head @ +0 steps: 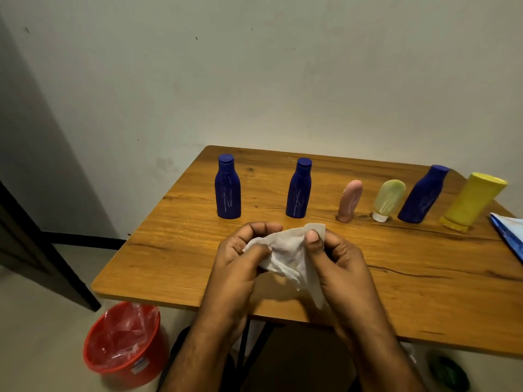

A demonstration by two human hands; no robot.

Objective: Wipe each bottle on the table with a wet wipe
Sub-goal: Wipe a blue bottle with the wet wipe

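Note:
Both my hands hold a crumpled white wet wipe (288, 250) above the middle of the wooden table (158, 264). My left hand (240, 261) pinches its left edge and my right hand (336, 258) pinches its right side with thumb and fingers. Behind them stands a row of bottles: a blue bottle (228, 188) at the left, a second blue bottle (298, 189), a small pink bottle (349, 200), a pale green tube (388, 200) on its white cap, a third blue bottle (424, 195) and a yellow bottle (472, 202). The two left blue bottles show whitish scribble marks.
A blue-and-white packet (509, 233) lies at the table's right edge. A red bin (124, 343) lined with clear plastic stands on the floor under the table's front left corner. A dark green object (448, 373) sits on the floor at the lower right. The wall is close behind the table.

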